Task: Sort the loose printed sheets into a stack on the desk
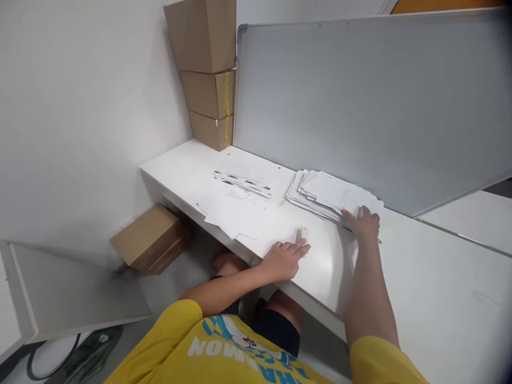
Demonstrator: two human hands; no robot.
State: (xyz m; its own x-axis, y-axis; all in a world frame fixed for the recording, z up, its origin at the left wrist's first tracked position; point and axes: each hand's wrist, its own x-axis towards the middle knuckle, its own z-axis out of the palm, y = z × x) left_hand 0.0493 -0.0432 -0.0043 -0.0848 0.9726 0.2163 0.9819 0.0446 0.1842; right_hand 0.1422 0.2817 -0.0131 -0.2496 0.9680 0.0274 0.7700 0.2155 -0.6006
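My left hand (285,260) is over a small cream, block-like object (304,233) near the desk's front edge. Its fingers lie across the middle of that object, and the thumb is mostly hidden. Farther right, my right hand (363,225) is at the near right corner of a thick, uneven stack of white papers (328,189). Bent fingers and thumb press on the top sheets there. A thin teal tip (380,241) pokes out beside the wrist; what it belongs to is hidden.
Printed sheets (244,173) and loose papers (232,216) lie left on the white desk (440,266). A whiteboard (360,106) leans behind. Cardboard boxes (206,96) stand stacked at the far left corner, with another box (146,234) on the floor.
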